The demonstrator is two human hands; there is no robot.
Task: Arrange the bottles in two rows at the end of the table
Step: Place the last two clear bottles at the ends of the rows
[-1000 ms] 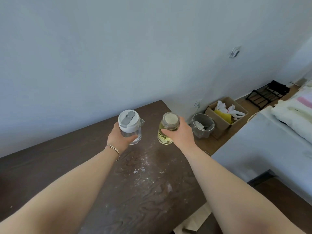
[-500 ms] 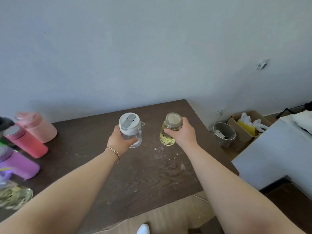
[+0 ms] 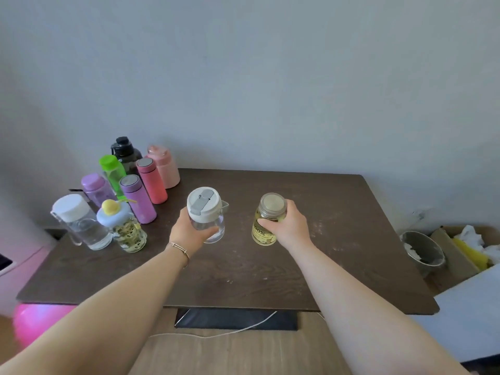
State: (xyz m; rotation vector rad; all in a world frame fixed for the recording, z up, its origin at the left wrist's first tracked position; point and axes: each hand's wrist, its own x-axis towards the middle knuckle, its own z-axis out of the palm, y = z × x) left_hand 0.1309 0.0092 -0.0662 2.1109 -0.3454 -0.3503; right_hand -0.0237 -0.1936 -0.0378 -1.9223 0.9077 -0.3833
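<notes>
Ten bottles show in all. Eight stand clustered at the left of the dark surface. At frame centre, the left hand has its fingers wrapped around a clear bottle with a white lid; the right hand grips a yellow bottle whose label reads "100%", the rest unreadable.

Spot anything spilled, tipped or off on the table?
White powdery specks are scattered over the dark table, mostly around the right hand and its yellow jar. No bottle is tipped; the cluster at the left end stands upright. The left hand holds the clear bottle upright.
</notes>
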